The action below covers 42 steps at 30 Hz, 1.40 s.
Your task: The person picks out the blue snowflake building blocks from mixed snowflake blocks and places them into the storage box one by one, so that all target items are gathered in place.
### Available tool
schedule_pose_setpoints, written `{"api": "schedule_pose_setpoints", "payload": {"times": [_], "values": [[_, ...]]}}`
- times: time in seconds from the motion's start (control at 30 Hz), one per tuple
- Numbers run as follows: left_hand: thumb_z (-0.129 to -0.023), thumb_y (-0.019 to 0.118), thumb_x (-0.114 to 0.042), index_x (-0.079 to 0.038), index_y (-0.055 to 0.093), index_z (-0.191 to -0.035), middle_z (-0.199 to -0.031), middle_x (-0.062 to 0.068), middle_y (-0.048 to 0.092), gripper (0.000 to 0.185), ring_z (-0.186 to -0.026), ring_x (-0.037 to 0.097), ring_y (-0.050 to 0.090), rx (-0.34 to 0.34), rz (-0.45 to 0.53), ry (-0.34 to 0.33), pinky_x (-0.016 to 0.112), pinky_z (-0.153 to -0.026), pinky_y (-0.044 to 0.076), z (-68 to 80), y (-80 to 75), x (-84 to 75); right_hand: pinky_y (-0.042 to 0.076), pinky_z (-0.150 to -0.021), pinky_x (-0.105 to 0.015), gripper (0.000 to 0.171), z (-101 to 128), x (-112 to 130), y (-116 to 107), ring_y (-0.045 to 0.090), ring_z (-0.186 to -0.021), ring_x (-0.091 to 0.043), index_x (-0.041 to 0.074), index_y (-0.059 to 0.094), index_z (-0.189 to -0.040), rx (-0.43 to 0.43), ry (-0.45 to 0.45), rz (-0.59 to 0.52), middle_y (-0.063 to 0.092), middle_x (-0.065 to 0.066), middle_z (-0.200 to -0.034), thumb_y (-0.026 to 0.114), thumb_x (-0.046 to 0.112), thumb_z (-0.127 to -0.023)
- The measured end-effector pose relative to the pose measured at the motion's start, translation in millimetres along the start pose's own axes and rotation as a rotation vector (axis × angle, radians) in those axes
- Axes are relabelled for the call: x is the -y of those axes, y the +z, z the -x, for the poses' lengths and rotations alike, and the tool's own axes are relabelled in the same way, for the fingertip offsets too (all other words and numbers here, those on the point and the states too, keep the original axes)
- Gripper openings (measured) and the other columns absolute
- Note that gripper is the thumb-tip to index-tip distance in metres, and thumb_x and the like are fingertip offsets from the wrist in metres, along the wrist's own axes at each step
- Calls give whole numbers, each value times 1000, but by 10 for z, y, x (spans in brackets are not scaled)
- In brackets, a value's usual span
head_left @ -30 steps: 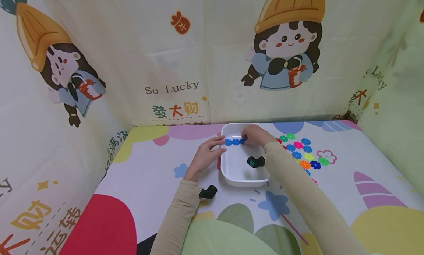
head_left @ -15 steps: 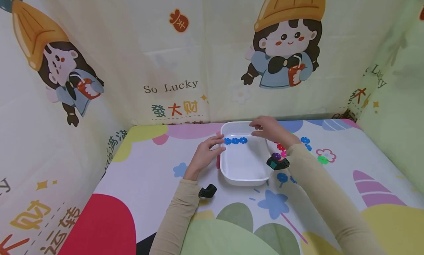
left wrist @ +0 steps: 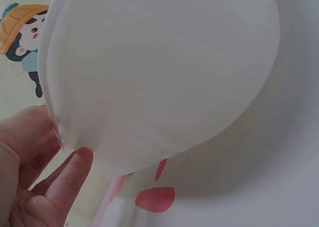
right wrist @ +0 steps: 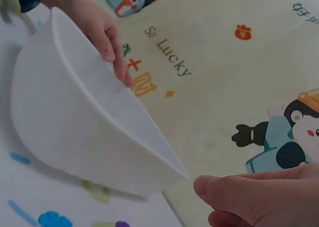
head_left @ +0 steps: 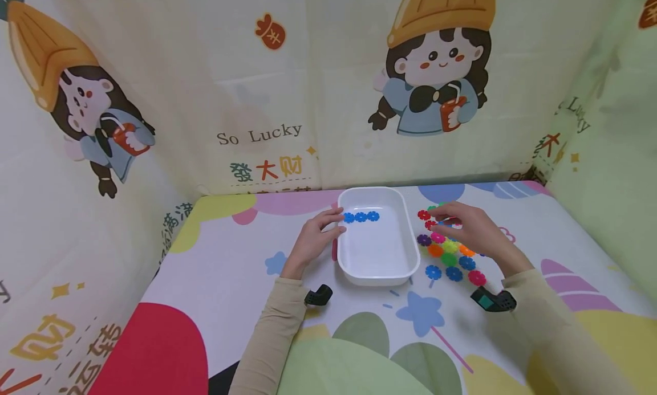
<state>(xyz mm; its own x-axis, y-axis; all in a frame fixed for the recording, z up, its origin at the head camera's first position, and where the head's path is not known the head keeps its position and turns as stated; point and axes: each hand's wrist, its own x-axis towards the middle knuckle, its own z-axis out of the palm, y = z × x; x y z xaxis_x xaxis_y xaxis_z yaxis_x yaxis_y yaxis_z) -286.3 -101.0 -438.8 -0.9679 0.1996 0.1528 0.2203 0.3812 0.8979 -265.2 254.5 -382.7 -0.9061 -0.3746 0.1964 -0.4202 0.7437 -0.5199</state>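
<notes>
A white tray (head_left: pixel 378 281) stands mid-table in the head view. Inside, near its far end, three blue flower-shaped plastic discs (head_left: pixel 361 216) lie in a row. My left hand (head_left: pixel 312 239) touches the tray's left rim with fingertips and thumb apart; the left wrist view shows a fingertip (left wrist: pixel 82 160) on the outer wall. To the right of the tray my right hand (head_left: pixel 477 232) hovers over the loose discs, thumb and index finger parted. Nothing shows between them, and the hand hides some discs. In the right wrist view this hand (right wrist: pixel 261 194) appears beside the tray's corner.
Loose discs in red, orange, green, yellow, purple, pink and blue lie right of the tray, among them a blue one (head_left: pixel 454 274) and a pink one (head_left: pixel 477 277). A printed cloth (head_left: pixel 246 258) covers the table. A patterned curtain (head_left: pixel 339 98) rises behind it.
My right hand has come out of the tray, over its right rim, to the loose discs. The third blue disc, partly covered before, now shows in the row. My left hand has stayed at the rim.
</notes>
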Motion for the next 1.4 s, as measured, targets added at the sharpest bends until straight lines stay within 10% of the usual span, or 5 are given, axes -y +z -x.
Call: {"api": "schedule_pose_setpoints", "payload": {"times": [0.57,1.4], "values": [[-91,70,-27,-9,66,-127,-140,-14,52,40,-141,13,34,0,-5,6,44,-107,41,6,-8,3,52,-69,-17,44,773,-440,-45,63,-96,-28,-1,66,-119,103,160,30,67,-11,-106,77,24,-85],[-91,70,-29,-12,67,-126,-141,-13,52,39,-141,14,34,-1,-13,8,45,-108,40,8,-9,-7,54,-65,-29,40,690,-393,189,55,-82,-23,-4,68,-107,51,181,131,64,-6,-89,82,19,-77]]}}
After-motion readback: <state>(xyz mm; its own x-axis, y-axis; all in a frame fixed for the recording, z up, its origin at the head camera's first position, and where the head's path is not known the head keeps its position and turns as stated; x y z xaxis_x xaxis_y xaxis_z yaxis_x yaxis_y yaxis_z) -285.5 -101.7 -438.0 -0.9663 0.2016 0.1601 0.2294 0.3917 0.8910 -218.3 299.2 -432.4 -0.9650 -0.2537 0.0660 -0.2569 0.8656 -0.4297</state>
